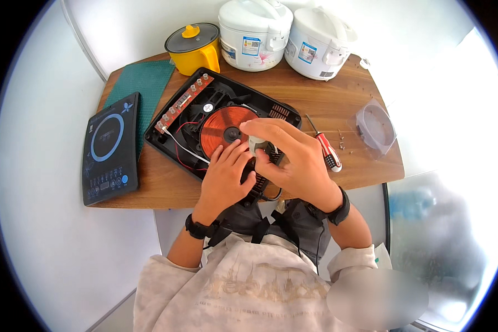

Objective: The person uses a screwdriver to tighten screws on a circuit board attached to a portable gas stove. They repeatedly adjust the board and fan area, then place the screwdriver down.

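An opened induction cooker base (166,143) in black plastic lies tilted on the wooden table in front of me. Inside it are a round copper coil (218,124) and a red circuit strip (183,102) with several button posts. My left hand (225,177) lies over the coil's near edge, fingers stretched out. Between thumb and fingertips of my right hand (296,160) is a small pale grey piece (254,145), held just above the coil's right side. Its exact kind is unclear, and my fingers partly hide it.
A red and white screwdriver (328,152) lies right of the base, beside several loose screws (342,141) and a clear plastic tub (375,130). The black glass cooker top (112,149) leans over a green mat (149,83) at left. A yellow pot (193,55) and two white rice cookers (254,39) stand behind.
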Available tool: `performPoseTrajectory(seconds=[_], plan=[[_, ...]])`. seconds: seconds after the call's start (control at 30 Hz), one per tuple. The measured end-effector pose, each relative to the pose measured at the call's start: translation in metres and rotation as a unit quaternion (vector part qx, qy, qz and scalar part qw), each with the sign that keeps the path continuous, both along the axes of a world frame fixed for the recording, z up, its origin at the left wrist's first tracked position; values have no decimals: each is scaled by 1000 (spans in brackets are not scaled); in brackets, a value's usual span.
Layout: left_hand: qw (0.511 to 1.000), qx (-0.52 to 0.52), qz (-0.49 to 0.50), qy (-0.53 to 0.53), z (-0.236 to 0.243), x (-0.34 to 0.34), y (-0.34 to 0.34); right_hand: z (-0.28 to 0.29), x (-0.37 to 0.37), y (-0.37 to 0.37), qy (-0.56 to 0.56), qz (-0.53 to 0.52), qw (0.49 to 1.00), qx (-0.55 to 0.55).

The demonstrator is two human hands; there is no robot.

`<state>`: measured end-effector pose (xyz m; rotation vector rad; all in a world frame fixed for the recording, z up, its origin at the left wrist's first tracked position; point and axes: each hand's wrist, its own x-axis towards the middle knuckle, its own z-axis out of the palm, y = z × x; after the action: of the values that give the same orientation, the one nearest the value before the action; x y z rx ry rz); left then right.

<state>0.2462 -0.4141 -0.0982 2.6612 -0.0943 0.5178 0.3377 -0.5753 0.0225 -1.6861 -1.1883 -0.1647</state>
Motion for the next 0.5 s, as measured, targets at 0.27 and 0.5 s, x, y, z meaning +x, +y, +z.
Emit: performPoseTrajectory(seconds=[0.27,0.5], plan=[[999,-38,13,14,7,-1,-1,-13,24,-22,-10,11,1000,1],[999,-28,25,20,11,0,-4,-30,13,-46,62,-85,994,-19]])
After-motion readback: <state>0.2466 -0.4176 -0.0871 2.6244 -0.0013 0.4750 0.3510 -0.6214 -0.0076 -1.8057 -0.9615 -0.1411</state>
